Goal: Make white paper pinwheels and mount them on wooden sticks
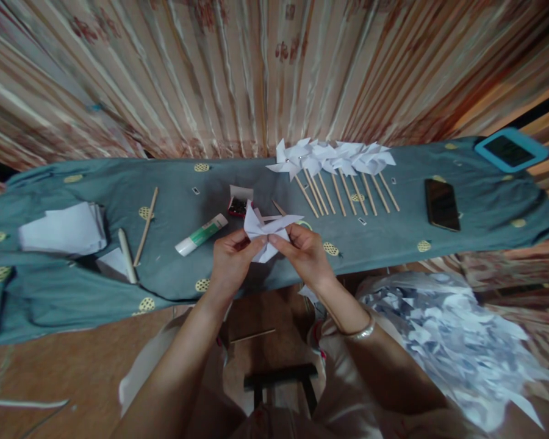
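Between both hands is a white folded paper pinwheel [268,228], its blades bent in toward the middle. My left hand [232,259] is closed on its left side, thumb pressed near the centre. From the other side my right hand [307,251] pinches it, and the two thumbs almost meet. Just behind the pinwheel stands a small open box of dark pins [238,206]. A green and white glue stick [201,235] lies left of it. The tip of a pointed tool [279,207] shows behind the paper; the rest is hidden.
Finished pinwheels [333,157] on wooden sticks lie in a row at the back. Paper sheets [64,230], a white pen-like tool [127,256] and a loose stick [146,225] are at left. A phone [441,204] and blue-framed device [512,150] lie right. A paper-filled bag [452,329] stands below.
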The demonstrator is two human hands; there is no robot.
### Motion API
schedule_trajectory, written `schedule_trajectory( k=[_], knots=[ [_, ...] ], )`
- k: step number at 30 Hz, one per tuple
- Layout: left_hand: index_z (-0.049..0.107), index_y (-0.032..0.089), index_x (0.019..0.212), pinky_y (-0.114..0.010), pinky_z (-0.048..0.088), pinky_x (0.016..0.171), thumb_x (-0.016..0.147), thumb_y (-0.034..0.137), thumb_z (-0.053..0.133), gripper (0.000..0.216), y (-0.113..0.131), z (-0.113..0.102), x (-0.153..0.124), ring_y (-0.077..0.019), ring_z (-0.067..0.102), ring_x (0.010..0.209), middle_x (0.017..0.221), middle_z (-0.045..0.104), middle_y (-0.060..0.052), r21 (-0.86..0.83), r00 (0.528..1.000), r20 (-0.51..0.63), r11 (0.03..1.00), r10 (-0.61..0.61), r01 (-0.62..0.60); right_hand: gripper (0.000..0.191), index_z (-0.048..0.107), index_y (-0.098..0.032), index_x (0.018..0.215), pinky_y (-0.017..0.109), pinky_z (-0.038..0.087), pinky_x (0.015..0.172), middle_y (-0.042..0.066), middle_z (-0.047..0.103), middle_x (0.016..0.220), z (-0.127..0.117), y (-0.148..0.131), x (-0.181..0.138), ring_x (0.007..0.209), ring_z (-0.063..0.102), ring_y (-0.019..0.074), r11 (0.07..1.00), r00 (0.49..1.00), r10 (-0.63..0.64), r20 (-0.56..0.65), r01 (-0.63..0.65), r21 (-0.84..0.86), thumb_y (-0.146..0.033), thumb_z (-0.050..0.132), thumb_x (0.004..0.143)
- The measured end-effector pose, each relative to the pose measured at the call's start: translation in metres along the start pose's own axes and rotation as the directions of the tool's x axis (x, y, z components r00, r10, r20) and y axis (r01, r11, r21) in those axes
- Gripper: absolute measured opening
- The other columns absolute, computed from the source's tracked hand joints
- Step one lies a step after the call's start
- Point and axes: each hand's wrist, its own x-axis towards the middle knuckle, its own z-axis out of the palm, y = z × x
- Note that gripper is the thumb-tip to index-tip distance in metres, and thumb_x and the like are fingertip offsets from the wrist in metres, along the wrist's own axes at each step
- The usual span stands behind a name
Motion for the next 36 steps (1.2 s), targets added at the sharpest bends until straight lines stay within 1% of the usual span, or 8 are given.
schedule_trajectory(
  k=[4,7,13,17,19,25,32,36],
  knots=[
    [0.079,0.017,0.079,-0.026,0.051,0.067,0.059,0.029,0.086,0.024,0.001,0.000,-0.001,-0.0132,0.063,0.065,0.076,0.076,-0.002,-0.042,1.000,0.010,0.999,-0.013,0.013,0.026,0.069,-0.021,0.081,0.030,0.046,0.069,0.000,0.068,0.074,0.001,0.000,0.000,0.070,0.059,0.0151,0.999,0.999,0.030,0.028,-0.030,0.021,-0.042,0.077,0.069],
    [0.078,0.015,0.078,-0.025,0.050,0.065,0.059,0.031,0.086,0.026,0.001,-0.001,-0.001,-0.0127,0.062,0.063,0.073,0.075,-0.003,-0.056,0.999,0.032,0.998,-0.031,0.033,0.025,0.068,-0.021,0.077,0.030,0.046,0.068,-0.001,0.065,0.071,0.001,0.000,0.000,0.069,0.057,0.0156,0.999,0.998,0.045,0.037,-0.046,0.020,-0.043,0.077,0.069],
    [0.078,0.014,0.077,-0.026,0.049,0.062,0.056,0.034,0.089,0.031,0.002,-0.005,-0.004,-0.0132,0.061,0.060,0.072,0.075,-0.004,-0.066,0.995,0.033,0.993,-0.092,0.094,0.024,0.064,-0.021,0.070,0.032,0.048,0.074,-0.003,0.059,0.063,0.000,0.003,-0.002,0.071,0.058,0.0167,0.999,0.997,0.039,0.069,-0.038,-0.014,-0.042,0.074,0.073],
    [0.078,0.013,0.077,-0.025,0.049,0.062,0.055,0.034,0.089,0.032,0.002,-0.008,-0.005,-0.0127,0.061,0.060,0.071,0.075,-0.004,-0.082,0.994,0.040,0.991,-0.099,0.102,0.025,0.068,-0.021,0.076,0.031,0.048,0.070,-0.002,0.064,0.067,0.002,0.006,-0.003,0.069,0.057,0.0163,0.998,0.997,0.054,0.059,-0.054,-0.015,-0.044,0.075,0.071],
    [0.078,0.013,0.077,-0.025,0.049,0.062,0.057,0.035,0.089,0.032,0.002,-0.009,-0.006,-0.0130,0.061,0.060,0.071,0.074,-0.004,-0.076,0.995,0.043,0.993,-0.089,0.092,0.025,0.068,-0.021,0.075,0.030,0.048,0.068,-0.002,0.065,0.068,0.003,0.007,-0.003,0.068,0.058,0.0158,0.998,0.997,0.057,0.052,-0.057,-0.003,-0.045,0.076,0.071],
    [0.078,0.014,0.079,-0.025,0.049,0.065,0.060,0.035,0.088,0.030,0.004,-0.010,-0.007,-0.0128,0.062,0.062,0.074,0.075,-0.004,-0.066,0.995,0.073,0.995,-0.067,0.072,0.028,0.071,-0.023,0.077,0.030,0.050,0.068,-0.001,0.071,0.073,0.005,0.008,-0.003,0.069,0.060,0.0157,0.992,0.994,0.087,0.063,-0.092,0.080,-0.047,0.080,0.066],
    [0.078,0.014,0.082,-0.027,0.051,0.067,0.058,0.036,0.089,0.034,0.002,-0.011,-0.008,-0.0143,0.063,0.064,0.075,0.076,-0.005,-0.047,0.995,0.071,0.997,-0.064,0.067,0.030,0.072,-0.022,0.075,0.030,0.050,0.067,0.000,0.072,0.074,0.005,0.006,-0.004,0.068,0.061,0.0160,0.991,0.994,0.089,0.070,-0.096,0.092,-0.047,0.083,0.062],
    [0.078,0.014,0.081,-0.027,0.051,0.066,0.058,0.037,0.089,0.034,0.000,-0.011,-0.008,-0.0139,0.063,0.064,0.074,0.075,-0.004,-0.026,0.995,0.079,0.997,-0.064,0.066,0.029,0.069,-0.021,0.069,0.029,0.048,0.067,-0.001,0.070,0.069,0.002,0.006,-0.003,0.066,0.060,0.0150,0.990,0.992,0.100,0.080,-0.108,0.095,-0.047,0.082,0.063]
  ],
)
